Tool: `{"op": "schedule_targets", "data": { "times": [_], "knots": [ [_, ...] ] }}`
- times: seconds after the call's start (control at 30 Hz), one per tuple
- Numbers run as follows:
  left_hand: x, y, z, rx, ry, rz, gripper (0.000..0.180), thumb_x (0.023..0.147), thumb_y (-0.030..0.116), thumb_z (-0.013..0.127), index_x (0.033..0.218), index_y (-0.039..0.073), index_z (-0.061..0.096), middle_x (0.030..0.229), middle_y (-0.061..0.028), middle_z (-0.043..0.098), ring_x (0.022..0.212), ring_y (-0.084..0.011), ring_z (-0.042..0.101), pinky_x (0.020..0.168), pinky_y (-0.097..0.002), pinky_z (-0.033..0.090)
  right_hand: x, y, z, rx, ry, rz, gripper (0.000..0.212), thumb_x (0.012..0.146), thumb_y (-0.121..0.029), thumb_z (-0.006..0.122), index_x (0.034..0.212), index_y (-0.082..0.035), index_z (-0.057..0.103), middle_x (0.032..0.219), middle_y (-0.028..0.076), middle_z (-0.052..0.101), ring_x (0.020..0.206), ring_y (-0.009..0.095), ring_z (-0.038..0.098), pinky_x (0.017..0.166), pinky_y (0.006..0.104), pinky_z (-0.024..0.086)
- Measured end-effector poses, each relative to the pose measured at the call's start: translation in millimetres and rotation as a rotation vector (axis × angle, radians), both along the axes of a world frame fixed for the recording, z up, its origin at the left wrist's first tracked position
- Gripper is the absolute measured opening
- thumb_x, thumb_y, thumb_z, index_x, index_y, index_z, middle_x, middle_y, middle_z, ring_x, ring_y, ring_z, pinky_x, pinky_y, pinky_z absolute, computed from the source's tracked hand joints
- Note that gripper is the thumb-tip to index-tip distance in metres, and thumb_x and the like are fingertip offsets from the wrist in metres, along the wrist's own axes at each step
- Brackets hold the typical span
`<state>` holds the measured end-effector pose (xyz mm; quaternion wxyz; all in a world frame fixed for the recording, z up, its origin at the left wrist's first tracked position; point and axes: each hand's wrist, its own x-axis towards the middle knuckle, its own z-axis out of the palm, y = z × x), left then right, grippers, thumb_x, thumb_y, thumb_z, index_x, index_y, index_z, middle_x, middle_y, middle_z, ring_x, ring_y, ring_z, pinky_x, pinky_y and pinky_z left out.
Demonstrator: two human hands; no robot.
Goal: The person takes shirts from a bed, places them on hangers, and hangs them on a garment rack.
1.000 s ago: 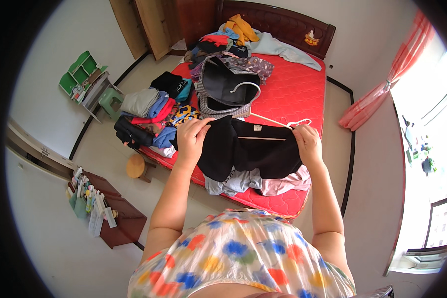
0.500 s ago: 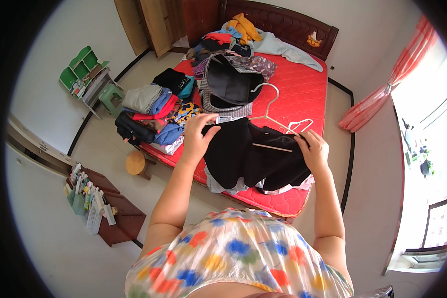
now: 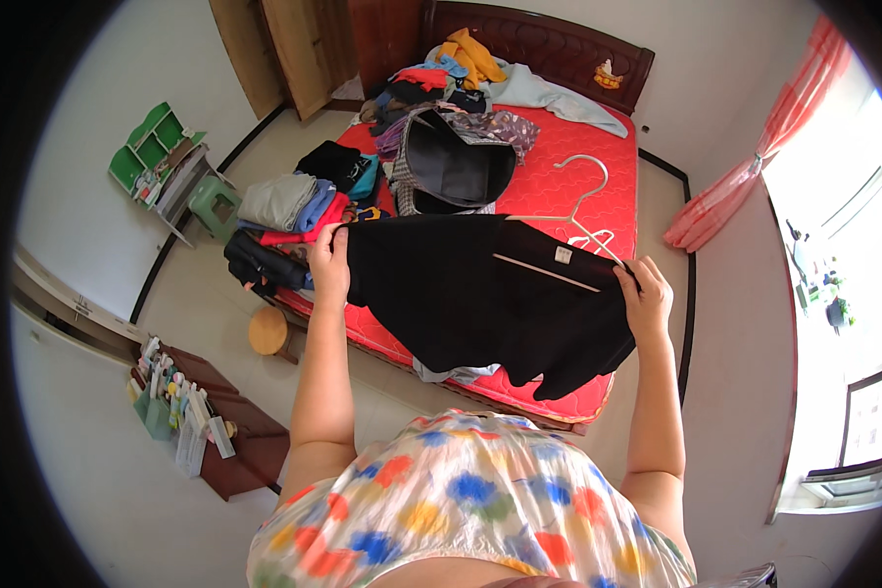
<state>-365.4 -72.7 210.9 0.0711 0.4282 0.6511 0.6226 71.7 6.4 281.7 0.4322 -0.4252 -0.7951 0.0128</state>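
Observation:
A black garment (image 3: pixel 441 284) with a small white label is stretched wide between my hands above the bed's near end. My left hand (image 3: pixel 330 265) pinches its left edge. At the other side my right hand (image 3: pixel 645 299) grips the garment together with the end of a pale hanger (image 3: pixel 573 216). The hanger's hook sticks up beyond the cloth, and its lower bar shows against the black fabric. Part of the hanger is hidden in the garment.
Below the garment is a bed with a red mattress (image 3: pixel 583 142). An open bag with a black lining (image 3: pixel 465 176) and folded clothes (image 3: pixel 274 201) lie on it, with a heap of clothes further back. A round wooden stool (image 3: pixel 268 331) stands at the left.
My left hand has moved left, pulling the garment out wider. My right hand and the hanger have shifted to the right, and the garment's white label has come into view.

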Motion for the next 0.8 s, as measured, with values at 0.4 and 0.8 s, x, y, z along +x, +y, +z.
{"op": "schedule_targets", "data": {
  "times": [0.4,0.8],
  "knots": [
    [60.0,9.9,30.3,0.162,0.738,-0.264,0.016,0.084,0.021,0.059,0.083,0.005,0.059,0.076,-0.0104,0.057,0.079,-0.0298,0.054,0.078,-0.0377,0.039,-41.2,-31.7,-2.6,-0.040,-0.083,0.041,0.015,0.076,-0.016,0.068,0.080,-0.003,0.062,0.068,0.010,0.051,0.062,0.028,0.054,0.056,0.0350,0.043],
    [21.9,-38.8,-50.0,-0.217,0.338,-0.216,0.034,0.090,0.029,0.054,0.077,-0.002,0.053,0.075,-0.0191,0.055,0.070,-0.0353,0.054,0.061,-0.0391,0.040,-45.7,-56.8,-70.9,-0.379,-0.118,0.250,0.021,0.080,-0.019,0.066,0.082,0.000,0.057,0.076,0.016,0.056,0.068,0.036,0.056,0.059,0.0397,0.044]
  ]
}}
